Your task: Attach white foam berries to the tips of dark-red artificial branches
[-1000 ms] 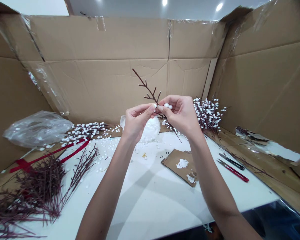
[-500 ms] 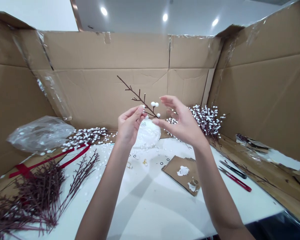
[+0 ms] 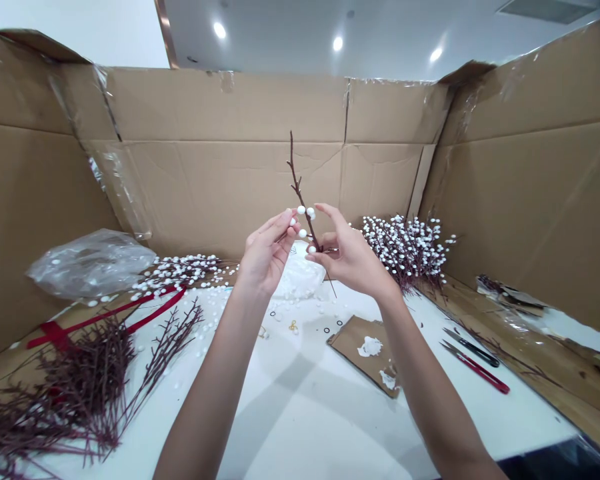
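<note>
Between my hands a brown artificial twig (image 3: 296, 177) stands nearly upright, with several white foam balls (image 3: 303, 233) on its lower side shoots. The thumb and fingers of my right hand (image 3: 353, 257) pinch its stem low down, beside one ball. My left hand (image 3: 267, 253) has a small white ball (image 3: 293, 222) at its fingertips, close against the twig; whether that ball touches a shoot I cannot tell. Behind the hands lies a white plastic bag (image 3: 300, 277), partly hidden.
Bare twigs (image 3: 90, 380) and a red ribbon (image 3: 157, 319) lie left. White-berried bunches (image 3: 407, 247) rest at the back right. A cardboard piece (image 3: 353, 340) bears white paste (image 3: 370, 346). Black snips (image 3: 473, 347) and red snips (image 3: 480, 370) lie right. Cardboard walls (image 3: 220, 173) enclose the table.
The twig has swung from leaning left to nearly upright. My right hand, spread beside it before, has closed on its lower stem. The left hand stays close to the shoots with a white ball.
</note>
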The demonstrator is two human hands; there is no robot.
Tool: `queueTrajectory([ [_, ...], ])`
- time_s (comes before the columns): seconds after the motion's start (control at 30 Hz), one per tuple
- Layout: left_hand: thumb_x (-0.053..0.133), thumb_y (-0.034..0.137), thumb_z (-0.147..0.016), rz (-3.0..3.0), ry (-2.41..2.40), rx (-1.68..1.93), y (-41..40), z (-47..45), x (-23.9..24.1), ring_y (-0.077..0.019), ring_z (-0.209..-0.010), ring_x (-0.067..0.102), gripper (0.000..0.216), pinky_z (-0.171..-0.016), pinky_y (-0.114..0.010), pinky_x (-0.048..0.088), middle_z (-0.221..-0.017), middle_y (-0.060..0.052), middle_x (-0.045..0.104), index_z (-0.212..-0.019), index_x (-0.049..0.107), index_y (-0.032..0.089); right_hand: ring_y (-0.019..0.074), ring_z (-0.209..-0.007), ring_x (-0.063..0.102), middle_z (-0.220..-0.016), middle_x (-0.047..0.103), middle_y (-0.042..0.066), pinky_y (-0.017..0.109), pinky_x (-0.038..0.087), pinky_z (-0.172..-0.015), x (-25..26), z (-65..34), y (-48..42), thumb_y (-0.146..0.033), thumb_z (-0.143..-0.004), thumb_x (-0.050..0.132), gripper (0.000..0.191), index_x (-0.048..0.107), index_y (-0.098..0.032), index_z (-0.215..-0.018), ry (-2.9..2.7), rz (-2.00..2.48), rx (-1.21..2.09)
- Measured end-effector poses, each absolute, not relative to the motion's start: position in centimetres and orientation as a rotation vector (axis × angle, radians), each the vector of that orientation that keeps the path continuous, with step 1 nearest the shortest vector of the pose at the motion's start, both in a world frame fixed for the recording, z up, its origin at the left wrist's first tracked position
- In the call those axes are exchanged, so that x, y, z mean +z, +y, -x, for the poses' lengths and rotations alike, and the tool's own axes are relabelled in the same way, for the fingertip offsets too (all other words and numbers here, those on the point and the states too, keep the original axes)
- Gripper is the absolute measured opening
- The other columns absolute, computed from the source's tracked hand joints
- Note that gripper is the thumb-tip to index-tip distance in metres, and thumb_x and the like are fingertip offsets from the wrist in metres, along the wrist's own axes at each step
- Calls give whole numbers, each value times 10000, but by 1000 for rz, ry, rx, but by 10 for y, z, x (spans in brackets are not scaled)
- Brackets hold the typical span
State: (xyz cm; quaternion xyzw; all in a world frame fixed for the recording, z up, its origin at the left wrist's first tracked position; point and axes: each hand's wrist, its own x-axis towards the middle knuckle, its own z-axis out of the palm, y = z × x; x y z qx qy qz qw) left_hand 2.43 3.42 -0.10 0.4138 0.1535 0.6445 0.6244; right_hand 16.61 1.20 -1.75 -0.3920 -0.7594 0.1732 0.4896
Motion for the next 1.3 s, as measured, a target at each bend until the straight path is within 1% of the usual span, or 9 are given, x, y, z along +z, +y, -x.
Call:
queueTrajectory([
  [0.2,768,183,-625,-1267,533,1616,46,2,-3,-37,-599,563,117,-577,-115,446,-660,-9,644,-710,719,119,189,-881,664,-925,703,79,349,538,-795,-10,-175,6,-243,-771,645,698,266,-211,-1357,-1660,598,1014],
  [0.33,767,222,-621,-1822,726,986,54,21,-7,-68,-561,547,142,-530,-166,426,-619,-16,652,-740,740,150,186,-888,676,-983,710,78,379,525,-866,-11,-180,9,-257,-785,652,606,333,-233,-1301,-1593,428,1161],
  [0.43,755,227,-626,-1936,670,647,52,17,-9,-80,-561,545,204,-536,-191,434,-628,-7,652,-823,745,176,183,-893,677,-980,716,63,390,514,-896,-12,-182,12,-261,-772,672,559,379,-249,-1248,-1526,376,1186],
  [0.57,734,246,-647,-1934,575,607,45,-6,-15,-81,-560,516,163,-556,-211,444,-661,-18,659,-792,748,172,169,-885,680,-994,716,61,349,518,-873,-12,-181,15,-291,-772,670,541,403,-248,-1241,-1506,358,1190],
  [0.7,715,290,-677,-1955,553,670,41,-21,-20,-84,-577,512,141,-577,-220,441,-669,-26,642,-642,721,154,161,-810,685,-948,725,50,330,540,-789,-12,-181,17,-322,-761,675,570,400,-252,-1256,-1507,376,1199],
  [0.9,731,296,-639,-1969,679,684,41,-21,-21,-102,-570,523,152,-555,-223,413,-625,-23,635,-628,715,146,174,-1076,608,-1162,641,62,320,479,-931,-11,-192,16,-246,-720,715,623,436,-274,-1276,-1514,447,1100],
  [1.0,704,318,-658,-2062,734,595,43,-24,-24,-106,-546,505,191,-530,-222,377,-553,-18,600,-595,704,138,187,-1116,578,-1233,595,71,338,475,-945,-8,-193,12,-301,-737,692,527,509,-266,-1229,-1489,499,940],
  [1.13,661,338,-694,-2183,776,539,46,-32,-32,-106,-526,489,234,-505,-224,342,-525,-18,582,-600,704,128,178,-961,634,-1050,674,77,347,497,-871,-6,-186,11,-371,-729,686,394,606,-216,-1082,-1324,608,765],
  [1.3,654,339,-686,-2209,838,519,49,-38,-38,-107,-512,490,233,-497,-224,348,-515,-17,584,-598,690,127,113,-695,615,-798,687,31,289,493,-737,-6,-182,14,-340,-697,704,190,667,-169,-769,-1204,591,678],
])
